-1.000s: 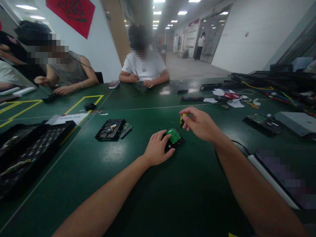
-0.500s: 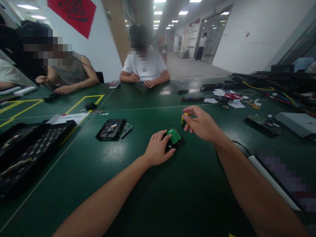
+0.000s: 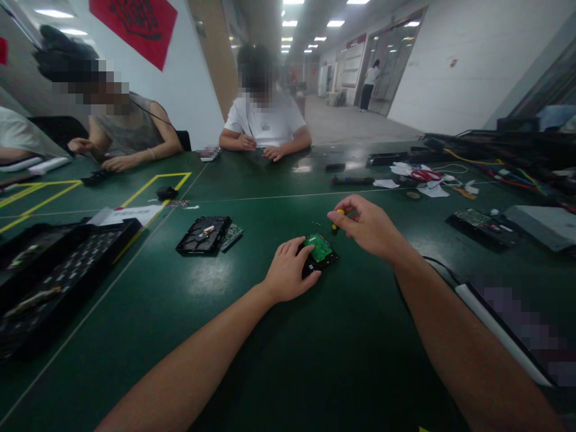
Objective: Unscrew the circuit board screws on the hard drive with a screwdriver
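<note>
The work looked partway through. On the worktop, in front of the person, lay a hard drive, its green circuit board uppermost and still in place, so the board's removal, if that was the aim, remained undone here. The left hand lay over the drive's left side with its fingers spread, one reaching onto the board and the thumb by the near edge, apparently steadying it. The right hand pinched a yellow-and-black screwdriver, shaft pointing down at the drive's far right edge; whether its tip sat in a screw could not be told.

Small specks just beyond the drive may have been screws already out, though they were too tiny to confirm. To the left, a second drive lay with a loose board against its side, which suggested that one was finished. At the right, another board-bearing unit seemed untouched.
</note>
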Tool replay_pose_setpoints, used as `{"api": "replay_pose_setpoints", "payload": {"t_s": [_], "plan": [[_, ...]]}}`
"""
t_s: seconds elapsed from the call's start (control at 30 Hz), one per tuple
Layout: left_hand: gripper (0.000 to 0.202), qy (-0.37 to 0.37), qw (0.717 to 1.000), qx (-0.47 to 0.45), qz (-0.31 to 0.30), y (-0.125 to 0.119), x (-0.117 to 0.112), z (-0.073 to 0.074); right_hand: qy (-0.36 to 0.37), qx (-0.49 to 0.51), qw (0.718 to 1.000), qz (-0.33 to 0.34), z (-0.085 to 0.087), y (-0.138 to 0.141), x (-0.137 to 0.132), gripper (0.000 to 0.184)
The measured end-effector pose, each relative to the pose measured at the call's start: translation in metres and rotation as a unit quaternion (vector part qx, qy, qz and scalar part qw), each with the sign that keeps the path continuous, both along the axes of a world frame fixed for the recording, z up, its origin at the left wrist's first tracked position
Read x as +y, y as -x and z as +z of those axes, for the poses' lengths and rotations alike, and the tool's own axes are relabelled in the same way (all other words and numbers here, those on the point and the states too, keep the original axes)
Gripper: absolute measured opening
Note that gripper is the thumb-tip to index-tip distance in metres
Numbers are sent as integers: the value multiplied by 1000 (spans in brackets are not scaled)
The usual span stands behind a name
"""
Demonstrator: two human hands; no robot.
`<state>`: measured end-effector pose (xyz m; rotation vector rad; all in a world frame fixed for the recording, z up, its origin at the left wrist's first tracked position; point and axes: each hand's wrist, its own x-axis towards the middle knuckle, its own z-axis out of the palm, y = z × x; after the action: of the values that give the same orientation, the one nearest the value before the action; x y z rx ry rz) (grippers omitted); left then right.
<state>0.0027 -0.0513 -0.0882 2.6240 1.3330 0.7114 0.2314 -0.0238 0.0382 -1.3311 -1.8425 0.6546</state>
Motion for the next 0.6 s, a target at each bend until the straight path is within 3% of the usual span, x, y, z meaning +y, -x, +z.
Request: {"api": "replay_pose_setpoints", "payload": {"t_s": [0.1,0.3,0.5,0.6], "plan": [[66,2,1000,-3,1,0,1,-1,0,10,1000,-23,-2,1,1,40],[66,0,1000,-1,1,0,0,-1,25,35,999,21,1,0,0,22],[66,-3,1000,1,1,0,0,-1,-21,7,1000,5,3,-3,3,19],[65,-4,1000,0,2,0,0,-1,11,61,998,19,0,-1,4,20]]}}
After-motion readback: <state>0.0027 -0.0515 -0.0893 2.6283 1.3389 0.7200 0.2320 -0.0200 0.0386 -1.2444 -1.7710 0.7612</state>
